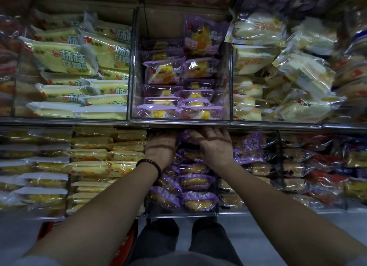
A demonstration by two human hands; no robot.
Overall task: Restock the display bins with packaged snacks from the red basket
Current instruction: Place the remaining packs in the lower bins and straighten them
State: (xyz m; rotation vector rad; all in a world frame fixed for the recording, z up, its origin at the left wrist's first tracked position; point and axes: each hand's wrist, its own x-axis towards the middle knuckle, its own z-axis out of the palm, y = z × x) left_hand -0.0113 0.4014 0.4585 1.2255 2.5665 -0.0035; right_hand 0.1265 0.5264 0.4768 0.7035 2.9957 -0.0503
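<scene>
Both my hands reach into the lower middle display bin [216,211], which holds several purple-wrapped bread packs [195,181]. My right hand [215,146] rests over a purple snack pack [185,138] at the back of the bin, fingers spread across it and gripping it just under the upper shelf edge. My left hand [160,146], with a dark bead bracelet at the wrist, is beside that pack. Its fingertips are hidden under the shelf edge. The red basket [129,238] sits on the floor at lower left, mostly hidden by my left forearm.
The upper middle bin [230,83] holds purple packs, with yellow packs [65,59] to its left and pale sandwich packs [294,73] to its right. Lower bins hold yellow packs [89,166] at left and red and orange packs [317,172] at right. My legs stand below.
</scene>
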